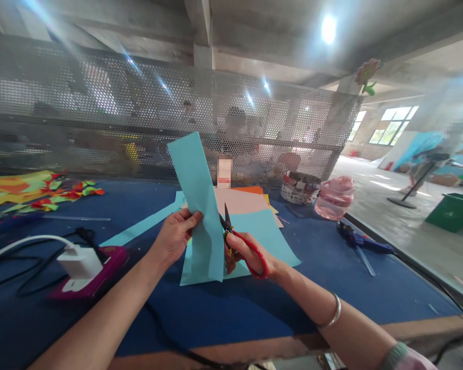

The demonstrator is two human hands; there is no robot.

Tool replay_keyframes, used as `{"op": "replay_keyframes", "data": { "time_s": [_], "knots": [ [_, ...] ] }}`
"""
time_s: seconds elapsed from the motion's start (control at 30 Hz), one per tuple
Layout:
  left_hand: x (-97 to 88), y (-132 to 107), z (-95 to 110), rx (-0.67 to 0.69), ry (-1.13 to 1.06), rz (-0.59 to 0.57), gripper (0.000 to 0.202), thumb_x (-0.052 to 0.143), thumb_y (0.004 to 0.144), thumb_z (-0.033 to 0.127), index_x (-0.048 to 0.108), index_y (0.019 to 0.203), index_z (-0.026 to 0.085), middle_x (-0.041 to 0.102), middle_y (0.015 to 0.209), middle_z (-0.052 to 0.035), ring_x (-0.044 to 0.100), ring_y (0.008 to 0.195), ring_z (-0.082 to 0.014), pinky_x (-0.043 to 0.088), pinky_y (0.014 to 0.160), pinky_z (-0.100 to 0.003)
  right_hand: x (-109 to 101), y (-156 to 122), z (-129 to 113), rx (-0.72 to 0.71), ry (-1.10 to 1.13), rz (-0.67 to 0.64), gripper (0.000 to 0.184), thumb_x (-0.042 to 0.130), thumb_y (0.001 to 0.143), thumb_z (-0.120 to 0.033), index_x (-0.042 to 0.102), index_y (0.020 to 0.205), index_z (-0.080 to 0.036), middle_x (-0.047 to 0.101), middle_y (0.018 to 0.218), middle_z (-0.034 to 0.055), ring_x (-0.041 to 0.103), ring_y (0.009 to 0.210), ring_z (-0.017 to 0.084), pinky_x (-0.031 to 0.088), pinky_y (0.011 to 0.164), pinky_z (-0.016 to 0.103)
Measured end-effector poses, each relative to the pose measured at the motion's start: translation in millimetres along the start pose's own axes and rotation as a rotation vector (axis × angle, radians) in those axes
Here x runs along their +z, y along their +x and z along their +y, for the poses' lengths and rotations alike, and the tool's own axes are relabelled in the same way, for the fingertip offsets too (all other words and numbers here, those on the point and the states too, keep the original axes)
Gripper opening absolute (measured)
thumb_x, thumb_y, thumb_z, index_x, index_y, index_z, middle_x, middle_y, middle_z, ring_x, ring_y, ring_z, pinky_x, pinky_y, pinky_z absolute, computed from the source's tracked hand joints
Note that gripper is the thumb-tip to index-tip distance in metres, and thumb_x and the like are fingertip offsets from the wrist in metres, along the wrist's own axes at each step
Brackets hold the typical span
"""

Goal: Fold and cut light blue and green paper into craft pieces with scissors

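Standing tilted over the blue tabletop (262,313) was one light-blue sheet (200,180), its left edge pinched between the closed thumb and fingers of the left hand (177,234). At its right edge were red-handled scissors (261,259), blades parted, held in the right hand (244,247), fingers curled about the loops. Behind lay coloured papers (243,200); farther right stood a woven basket (299,190) beside a pink container (335,198).

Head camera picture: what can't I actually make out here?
In the head view:
Left hand: finger ends hidden behind the raised light-blue paper.
Shapes beyond the perforated metal screen: blurred and part-covered by its mesh.
Green bin: cut off by the right edge.
Right sleeve: cut off by the bottom edge.
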State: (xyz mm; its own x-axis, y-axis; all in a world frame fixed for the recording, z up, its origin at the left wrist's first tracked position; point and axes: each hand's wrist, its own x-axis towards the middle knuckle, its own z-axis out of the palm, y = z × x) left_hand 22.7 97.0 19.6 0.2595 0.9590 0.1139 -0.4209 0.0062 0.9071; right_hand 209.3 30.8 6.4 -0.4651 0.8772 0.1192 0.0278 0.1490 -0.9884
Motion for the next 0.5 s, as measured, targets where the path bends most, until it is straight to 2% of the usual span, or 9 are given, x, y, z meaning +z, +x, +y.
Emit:
{"op": "replay_keyframes", "data": {
  "time_s": [0.2,0.5],
  "knots": [
    [2.2,-3.0,-3.4,-0.047,0.019,-0.030,0.029,0.082,0.062,0.027,0.074,0.087,0.014,0.075,0.073,-0.0050,0.069,0.062,-0.0190,0.056,0.065,-0.028,-2.6,2.2,4.9,0.012,0.032,0.047,0.058,0.046,0.080,-0.071,0.050,0.064,-0.016,0.051,0.054,-0.0013,0.054,0.050,0.012,0.048,0.056,0.027],
    [4.5,-5.4,-2.9,-0.045,0.049,-0.032,0.028,0.081,0.062,0.027,0.074,0.086,0.014,0.075,0.074,-0.0059,0.070,0.066,-0.0235,0.054,0.062,-0.031,-4.1,3.0,4.9,-0.002,0.021,0.034,0.058,0.045,0.081,-0.071,0.050,0.063,-0.016,0.051,0.054,-0.0019,0.055,0.050,0.011,0.048,0.057,0.027]
  ]
}}
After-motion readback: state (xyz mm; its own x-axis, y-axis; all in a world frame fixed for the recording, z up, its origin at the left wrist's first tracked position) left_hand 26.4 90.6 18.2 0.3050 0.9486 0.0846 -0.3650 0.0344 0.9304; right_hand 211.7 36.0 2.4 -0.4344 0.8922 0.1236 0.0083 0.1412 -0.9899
